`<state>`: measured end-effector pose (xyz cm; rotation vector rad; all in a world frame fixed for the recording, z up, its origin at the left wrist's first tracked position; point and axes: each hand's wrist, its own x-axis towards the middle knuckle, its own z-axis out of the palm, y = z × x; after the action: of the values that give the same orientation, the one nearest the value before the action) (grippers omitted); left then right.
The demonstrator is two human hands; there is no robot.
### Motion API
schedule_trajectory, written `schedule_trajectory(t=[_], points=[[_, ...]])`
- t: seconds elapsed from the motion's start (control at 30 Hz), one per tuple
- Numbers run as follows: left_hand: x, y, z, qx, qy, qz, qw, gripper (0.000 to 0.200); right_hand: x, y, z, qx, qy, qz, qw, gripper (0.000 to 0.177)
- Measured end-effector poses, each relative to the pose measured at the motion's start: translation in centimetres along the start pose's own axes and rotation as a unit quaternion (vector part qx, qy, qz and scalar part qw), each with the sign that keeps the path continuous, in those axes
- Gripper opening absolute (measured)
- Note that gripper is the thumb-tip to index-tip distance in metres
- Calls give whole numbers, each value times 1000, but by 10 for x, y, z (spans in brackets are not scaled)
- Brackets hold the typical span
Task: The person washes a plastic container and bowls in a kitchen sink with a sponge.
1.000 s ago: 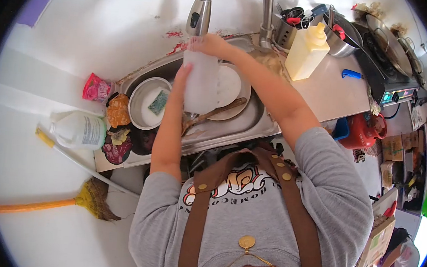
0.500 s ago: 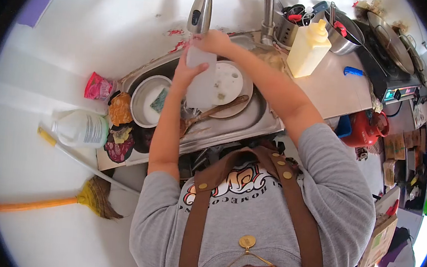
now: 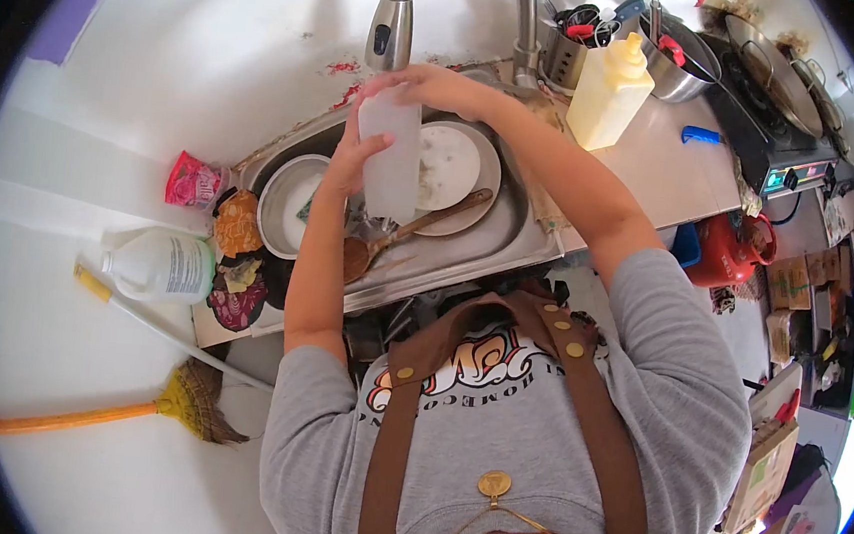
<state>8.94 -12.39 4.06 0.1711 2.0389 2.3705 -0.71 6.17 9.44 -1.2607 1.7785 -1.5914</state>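
A translucent white rectangular plastic bottle (image 3: 392,164) is held over the sink (image 3: 490,234), under the faucet spout (image 3: 390,38). Around its left side my left hand (image 3: 351,161) is closed, thumb across the front. My right hand (image 3: 439,89) is at the bottle's upper end, its fingers bent over the top; the fingertips are partly blurred. Beneath and beside the bottle lie a white plate (image 3: 452,169) with suds, stacked on another dish, and a wooden spoon (image 3: 440,223). Left of these sits a metal pot (image 3: 276,215), with a green sponge (image 3: 304,209) mostly hidden behind my left forearm.
On the right counter stand a pale yellow squeeze bottle (image 3: 609,96), a utensil holder (image 3: 563,62), a metal pot (image 3: 678,76) and a stove (image 3: 791,160). A blue-handled item (image 3: 701,136) lies nearby. At left are a white jug (image 3: 161,266), a pink packet (image 3: 193,180), and a broom (image 3: 191,401).
The bottle and my left hand have shifted slightly left. My right hand now reaches flatter across the bottle's top. More of the sponge is covered by my left arm.
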Motion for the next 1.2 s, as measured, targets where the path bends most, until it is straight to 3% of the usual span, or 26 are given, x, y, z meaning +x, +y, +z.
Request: schedule_trajectory(t=[0.17, 0.27, 0.37, 0.4, 0.47, 0.57, 0.63, 0.73, 0.83, 0.93, 1.03, 1.13, 1.2], points=[[-2, 3, -5, 93, 32, 45, 994, 93, -33, 39, -9, 116, 149, 9, 982, 32], [1, 1, -10, 189, 35, 68, 979, 94, -56, 51, -14, 118, 175, 118, 970, 33], [5, 1, -13, 269, 41, 84, 959, 94, -79, 71, -14, 12, 189, 107, 976, 28], [7, 0, -15, 286, 43, 88, 953, 94, -86, 85, -15, -104, 193, 71, 973, 26], [12, -4, -16, 306, 43, 98, 946, 95, -101, 115, -17, -330, 195, -4, 923, 23], [19, -6, -13, 348, 49, 126, 928, 97, -123, 124, -8, -424, 175, -18, 888, 19], [18, 0, -6, 417, 67, 156, 893, 99, -134, 120, 0, -441, 178, -9, 879, 19], [15, 17, 10, 181, 27, 72, 980, 97, -139, 122, 4, -460, 188, -13, 868, 18], [25, 5, -2, 480, 90, 194, 851, 91, -138, 126, 3, -463, 190, -5, 866, 18], [30, -3, -8, 305, 78, 109, 943, 88, -138, 126, 6, -476, 177, 27, 861, 18], [30, -3, -7, 434, 112, 182, 875, 88, -140, 122, 9, -498, 168, 47, 850, 17], [20, 13, 15, 134, 124, 54, 982, 90, -139, 124, 8, -514, 165, 44, 841, 17], [27, -4, 0, 369, 155, 168, 901, 92, -136, 120, 8, -492, 159, 74, 853, 24]])
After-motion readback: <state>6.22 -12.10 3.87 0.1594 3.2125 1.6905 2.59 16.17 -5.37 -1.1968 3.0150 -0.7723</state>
